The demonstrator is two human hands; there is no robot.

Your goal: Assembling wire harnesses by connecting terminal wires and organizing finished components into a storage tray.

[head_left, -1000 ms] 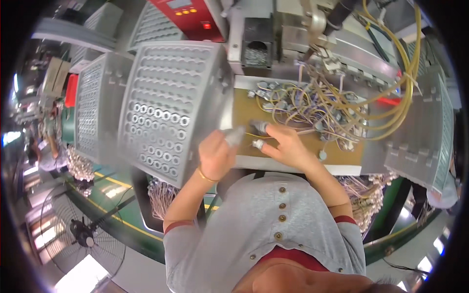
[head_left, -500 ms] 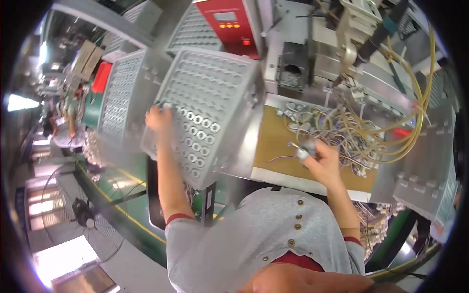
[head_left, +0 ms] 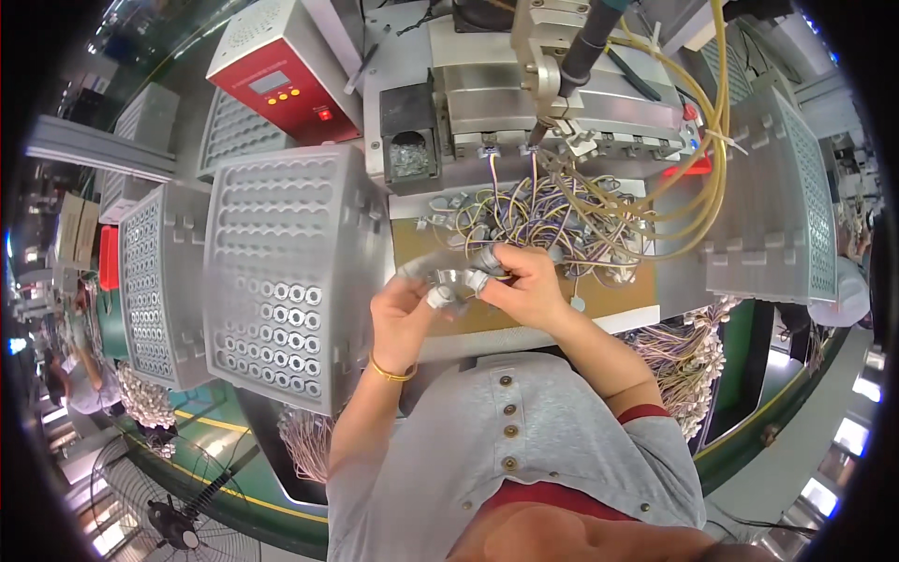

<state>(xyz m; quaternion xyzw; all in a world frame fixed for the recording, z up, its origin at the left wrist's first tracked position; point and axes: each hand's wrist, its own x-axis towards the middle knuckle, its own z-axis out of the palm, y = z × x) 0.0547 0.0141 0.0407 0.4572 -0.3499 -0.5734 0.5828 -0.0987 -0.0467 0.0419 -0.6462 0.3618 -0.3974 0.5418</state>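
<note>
My left hand (head_left: 401, 314) and my right hand (head_left: 532, 288) meet over the tan mat (head_left: 412, 245), with pale covers on several fingertips. A small shiny metal ring (head_left: 450, 277) lies between them, pinched by my left thumb and fingers, which are slightly blurred. My right thumb and forefinger are closed on a thin wire lead (head_left: 507, 273); its end is hidden by the fingers. Beyond the hands spreads a tangle of wire leads (head_left: 552, 220) with small grey ends. To the left, a tilted grey tray (head_left: 272, 201) carries rows of metal rings in its lower half.
A red control box (head_left: 298, 89) stands behind the tray. At the back is a metal machine (head_left: 482, 103) with two wires hanging from it, beside a dark bin (head_left: 410, 126). Yellow tubes (head_left: 719, 140) loop down at the right. More trays (head_left: 154, 281) flank the bench.
My left hand has come away from the tray to meet my right hand over the mat, now with a metal ring. The view has swung to the right.
</note>
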